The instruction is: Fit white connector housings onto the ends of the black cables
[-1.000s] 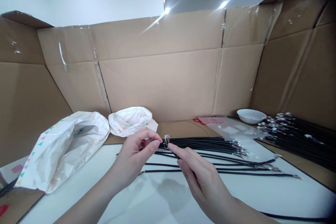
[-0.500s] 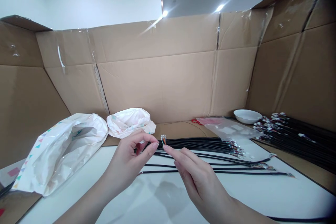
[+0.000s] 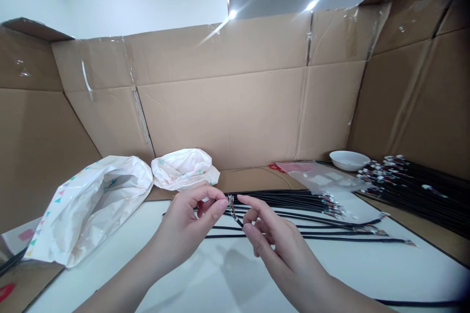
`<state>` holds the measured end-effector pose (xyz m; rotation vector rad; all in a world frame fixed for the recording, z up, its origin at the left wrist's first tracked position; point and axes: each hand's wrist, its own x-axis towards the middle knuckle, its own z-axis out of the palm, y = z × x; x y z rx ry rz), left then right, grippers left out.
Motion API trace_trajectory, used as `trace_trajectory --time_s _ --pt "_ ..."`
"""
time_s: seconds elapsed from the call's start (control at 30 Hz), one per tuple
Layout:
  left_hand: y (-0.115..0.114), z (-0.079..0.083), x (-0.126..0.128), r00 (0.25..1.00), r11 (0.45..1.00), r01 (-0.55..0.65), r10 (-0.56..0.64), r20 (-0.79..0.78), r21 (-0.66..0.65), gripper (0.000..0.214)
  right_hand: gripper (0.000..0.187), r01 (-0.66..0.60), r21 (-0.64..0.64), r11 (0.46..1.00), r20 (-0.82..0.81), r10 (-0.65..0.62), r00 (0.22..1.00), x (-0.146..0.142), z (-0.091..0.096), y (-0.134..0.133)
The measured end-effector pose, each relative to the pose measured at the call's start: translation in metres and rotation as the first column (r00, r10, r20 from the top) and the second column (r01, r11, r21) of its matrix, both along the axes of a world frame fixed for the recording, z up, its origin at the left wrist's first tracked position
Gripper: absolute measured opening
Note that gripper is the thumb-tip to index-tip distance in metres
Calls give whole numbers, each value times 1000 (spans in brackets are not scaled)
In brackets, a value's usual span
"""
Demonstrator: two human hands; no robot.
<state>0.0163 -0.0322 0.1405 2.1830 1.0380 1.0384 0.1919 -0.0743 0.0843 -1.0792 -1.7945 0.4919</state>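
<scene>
Between my hands is the end of a black cable, its thin coloured wires (image 3: pixel 232 208) bared and fanned out. My left hand (image 3: pixel 200 210) pinches thumb and forefinger together at the tips of these wires; exactly which strand is between them is too small to see. My right hand (image 3: pixel 273 237) has its thumb and bent fingers around the black sheath just below the wires, with the forefinger stretched toward the wire tips. Behind my hands, a row of black cables (image 3: pixel 279 200) lies on the white table (image 3: pixel 198 279), their bared ends pointing right.
Two white plastic bags, a large open one (image 3: pixel 91 210) and a smaller one (image 3: pixel 185 168), sit at the left. A clear bag (image 3: pixel 323 176), a white bowl (image 3: pixel 348 160) and a bundle of cables with white connectors (image 3: pixel 422 190) lie at the right. Cardboard walls (image 3: pixel 220 112) surround the table.
My left fingertips have come to the wires. My right forefinger has lifted off them and extended, its other fingers curling, and the wire end now tilts to the left.
</scene>
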Motion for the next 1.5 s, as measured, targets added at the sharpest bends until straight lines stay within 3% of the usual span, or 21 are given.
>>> trace_trajectory --time_s 0.13,0.43,0.73,0.93,1.1,1.27,1.4,1.5 --pt "-6 -1 2 998 999 30 -28 -50 41 23 32 -134 -175 975 -200 98 975 -1 2 -2" --pt "-11 1 4 998 991 -56 58 -15 119 19 26 -227 -65 972 -151 215 965 -2 10 -4" --pt "-8 -4 6 999 999 -43 44 23 -29 17 39 -287 -225 931 -236 234 943 -3 11 -7" --pt "-11 -4 8 997 994 71 -69 17 -81 15 46 -356 -394 847 -360 214 908 -5 8 -10" --pt "-5 -8 8 983 941 181 -165 78 -287 25 47 -432 -520 737 -503 144 852 -5 12 -11" --pt "-3 -9 9 949 851 300 -217 230 -431 27 42 -459 -438 773 -608 122 785 -4 15 -8" --pt "-4 -6 9 938 830 330 -233 258 -449 27 39 -486 -437 757 -685 69 725 -3 17 -6" --pt "-5 -5 9 952 857 287 -205 227 -428 28 33 -486 -445 752 -722 19 691 -1 17 -5"
